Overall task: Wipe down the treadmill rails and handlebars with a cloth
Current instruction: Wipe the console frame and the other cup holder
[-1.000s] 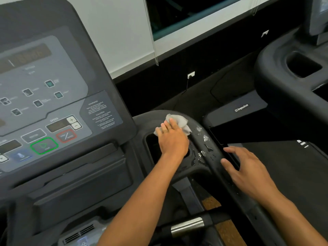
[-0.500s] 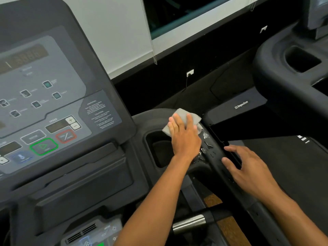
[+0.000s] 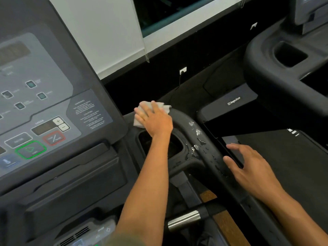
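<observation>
Beside the grey console panel (image 3: pixel 44 96), left hand (image 3: pixel 154 119) presses crumpled white cloth (image 3: pixel 140 119) flat on curved black rail (image 3: pixel 186 119); right hand (image 3: pixel 252 167) open, empty; sweep toward water droplets (image 3: pixel 197 139), keep pressure even.

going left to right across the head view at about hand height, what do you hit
green start button → red stop button → warning label → left hand pressing the cloth → wet droplets on the handrail → right hand → neighbouring treadmill belt
</observation>
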Available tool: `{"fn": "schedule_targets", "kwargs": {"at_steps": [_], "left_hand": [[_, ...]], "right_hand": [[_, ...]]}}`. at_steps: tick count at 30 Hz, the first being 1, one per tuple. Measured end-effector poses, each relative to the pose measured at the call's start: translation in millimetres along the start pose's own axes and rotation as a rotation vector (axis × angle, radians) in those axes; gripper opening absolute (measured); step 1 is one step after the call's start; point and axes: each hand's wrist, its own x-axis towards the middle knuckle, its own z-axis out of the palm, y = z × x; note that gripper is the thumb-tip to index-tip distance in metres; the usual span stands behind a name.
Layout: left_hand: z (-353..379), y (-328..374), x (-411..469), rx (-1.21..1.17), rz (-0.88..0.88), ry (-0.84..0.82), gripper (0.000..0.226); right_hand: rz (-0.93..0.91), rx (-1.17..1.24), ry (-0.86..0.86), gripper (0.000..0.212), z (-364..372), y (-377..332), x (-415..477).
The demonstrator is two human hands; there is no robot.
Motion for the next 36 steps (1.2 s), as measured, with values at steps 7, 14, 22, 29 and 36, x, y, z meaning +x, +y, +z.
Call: {"fn": "schedule_targets", "kwargs": {"at_steps": [7, 14, 22, 29, 36], "left_hand": [[35.6, 3.2, -103.4, -0.136, 0.537, -0.095, 0.060], [-9.4, -5.3, -156.2, -0.227, 0.521, -0.301, 0.052], [5.4, -2.1, -87.4, -0.013, 0.310, -0.199, 0.059], [-11.0, -24.0, -149.7, -0.395, 0.366, -0.377, 0.045], [-65.6, -70.2, -144.4, -0.886, -0.255, 0.075, 0.036]], "right_hand": [[-0.030, 0.015, -0.006, 0.045, 9.5, -15.3, 4.2], [-0.072, 0.011, -0.015, 0.046, 15.5, -23.8, 6.1], [-0.118, 0.008, 0.005, 0.044, 8.5, -29.3, 3.1], [-0.166, 0.033, 0.004, 0.043, 13.8, -34.4, -1.7], [-0.206, 0.075, -0.020, 0.043, 16.5, -48.0, 0.9]]}}
